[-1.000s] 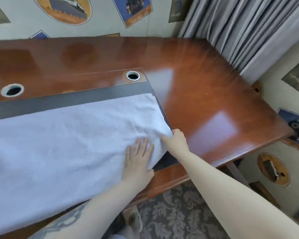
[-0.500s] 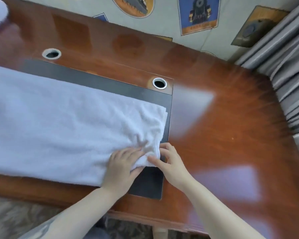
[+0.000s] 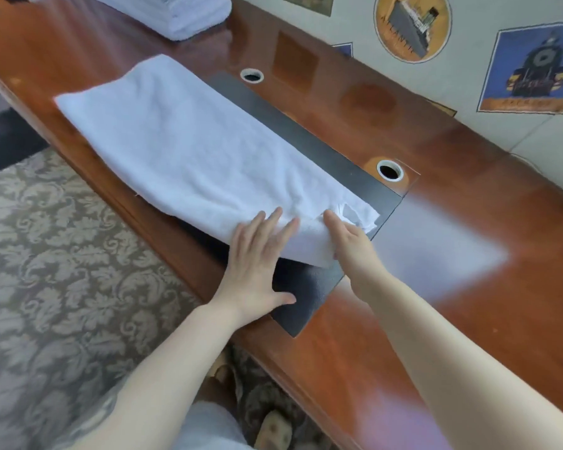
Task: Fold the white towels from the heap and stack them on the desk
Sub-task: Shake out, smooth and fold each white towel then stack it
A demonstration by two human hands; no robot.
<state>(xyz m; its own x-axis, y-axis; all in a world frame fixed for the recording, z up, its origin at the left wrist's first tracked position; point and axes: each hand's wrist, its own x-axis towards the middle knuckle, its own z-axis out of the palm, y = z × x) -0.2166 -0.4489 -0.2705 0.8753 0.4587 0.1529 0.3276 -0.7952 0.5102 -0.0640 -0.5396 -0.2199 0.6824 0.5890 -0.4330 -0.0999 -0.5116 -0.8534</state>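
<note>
Towel: white towel (image 3: 189, 151) lies lengthwise as a long folded strip across the surface, mostly over the dark mat, far end reaching toward the stack, near end by the hands.
Near end of towel: rumpled corner, slightly lifted and creased, just beside the right hand.
Left hand: left hand (image 3: 257, 264) flat on the near end of the towel, fingers straight and spread, fingertips on the cloth, thumb out to the side over the mat; grips nothing.
Right hand: right hand (image 3: 350, 240) at the towel's near corner, index finger stretched along the cloth edge; other fingers hidden behind the fold, so cannot tell whether they pinch the cloth or merely touch it.
Stack: folded white towels (image 3: 176, 13) piled at the far left end of the surface, well apart from the spread towel, partly cut off by the top edge.
Surface: glossy reddish-brown wood (image 3: 468, 222), long, set against the wall.
Mat: dark inlaid mat (image 3: 309, 293) under the towel, near corner bare.
Cable holes: two round grommets, one (image 3: 251, 75) past the towel's far side, one (image 3: 390, 170) near the mat's right corner.
Wall: pale, with a ship picture (image 3: 411, 26) and a blue locomotive picture (image 3: 533, 69).
Floor: patterned carpet (image 3: 62, 271) left of the surface.
</note>
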